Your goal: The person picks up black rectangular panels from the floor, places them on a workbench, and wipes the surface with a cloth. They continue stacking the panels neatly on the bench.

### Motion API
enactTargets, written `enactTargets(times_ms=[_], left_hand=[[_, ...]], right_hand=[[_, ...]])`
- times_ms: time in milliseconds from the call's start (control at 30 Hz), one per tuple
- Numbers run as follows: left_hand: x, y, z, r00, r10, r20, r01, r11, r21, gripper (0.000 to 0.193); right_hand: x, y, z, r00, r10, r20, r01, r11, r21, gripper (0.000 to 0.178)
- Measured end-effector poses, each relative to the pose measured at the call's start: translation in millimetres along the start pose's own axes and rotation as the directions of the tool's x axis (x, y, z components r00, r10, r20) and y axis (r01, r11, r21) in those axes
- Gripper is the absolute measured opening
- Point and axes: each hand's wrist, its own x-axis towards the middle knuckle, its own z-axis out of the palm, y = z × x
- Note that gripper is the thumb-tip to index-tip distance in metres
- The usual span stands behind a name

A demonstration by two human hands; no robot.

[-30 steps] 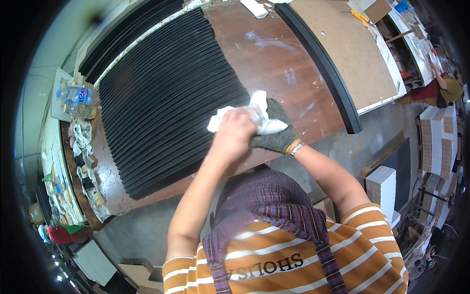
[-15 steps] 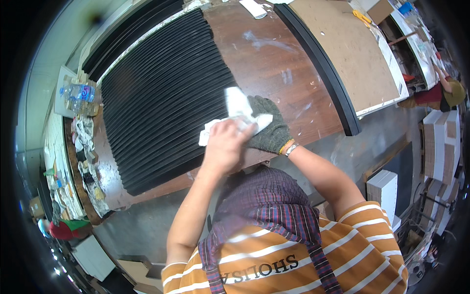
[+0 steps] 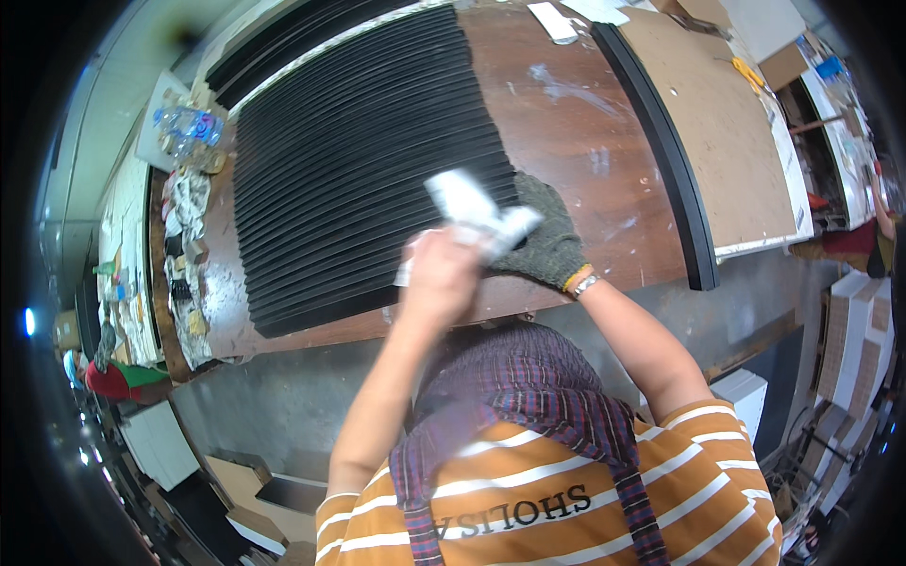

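Many long black ribbed strips (image 3: pixel 363 141) lie side by side on a brown wooden table (image 3: pixel 604 208). My bare left hand (image 3: pixel 442 275) is closed on a crumpled white cloth (image 3: pixel 467 200) over the strips' near right corner; both hand and cloth are smeared by motion. Against the right ends of the strips rests my right hand (image 3: pixel 547 236), in a dark grey knit glove with a yellow cuff. Its fingers lie stretched out flat, and the cloth partly covers the side nearest my left hand.
A long black profile (image 3: pixel 656 151) lies along the table's right side, beside a brown board (image 3: pixel 717 141) with a yellow cutter (image 3: pixel 747 72). Plastic bottles (image 3: pixel 189 127) stand at the left edge. More black profiles (image 3: pixel 274 52) lie at the back. Other people are at the far sides.
The view has turned, so the table sits farther right in the picture. My left hand still grips the cloth and moves it, its loose end swinging. My right hand keeps its place by the strip ends.
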Motion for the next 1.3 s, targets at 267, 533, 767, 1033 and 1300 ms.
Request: enactTargets(times_ms=[267, 533, 767, 1033, 1300], left_hand=[[-185.7, -169.1, -90.0, 0.774, -0.505, -0.381, 0.611, 0.754, 0.242, 0.038], [-87.5, -83.2, -33.6, 0.982, -0.071, -0.177, 0.093, 0.989, 0.119, 0.037], [-235.9, -260.8, -142.1, 0.614, -0.602, -0.510, 0.745, 0.655, 0.125, 0.034], [-130.5, -255.8, -126.1, 0.994, 0.042, -0.102, -0.038, 0.998, 0.040, 0.029], [-203.8, -397.3, -212.2, 0.630, -0.547, -0.551, 0.719, 0.679, 0.148, 0.047]], right_hand=[[-2.3, 1.3, -0.8, 1.000, 0.017, 0.003, -0.017, 0.997, 0.072, 0.118], [-1.8, -11.0, 0.2, 0.999, 0.035, -0.030, -0.030, 0.989, 0.142, 0.114], [-4.5, -18.4, 38.8, 0.930, 0.343, -0.132, -0.236, 0.832, 0.502, 0.093], [3.6, -30.8, 48.1, 0.844, 0.468, -0.261, -0.419, 0.880, 0.223, 0.056], [2.7, -24.8, 48.5, 0.822, 0.502, -0.269, -0.480, 0.865, 0.148, 0.053]])
